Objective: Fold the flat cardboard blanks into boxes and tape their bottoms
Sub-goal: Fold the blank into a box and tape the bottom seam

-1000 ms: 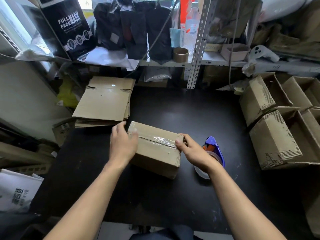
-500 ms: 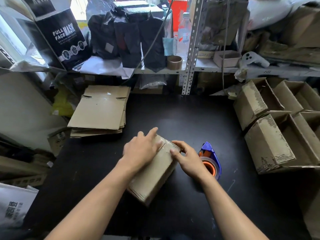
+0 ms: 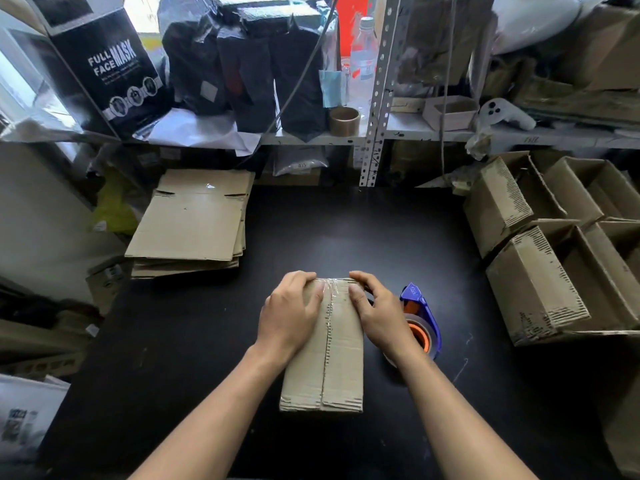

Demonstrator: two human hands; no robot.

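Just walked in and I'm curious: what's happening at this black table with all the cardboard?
A person is making boxes. Both hands, the left hand and the right hand, press on the far end of a cardboard box whose seam is covered with clear tape. The tape dispenser sits just right of it. A stack of flat blanks waits at the left, and finished boxes are piled at the right.

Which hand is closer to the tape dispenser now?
Right. The right hand rests on the box directly beside the tape dispenser; the left hand is on the box's far side from it.
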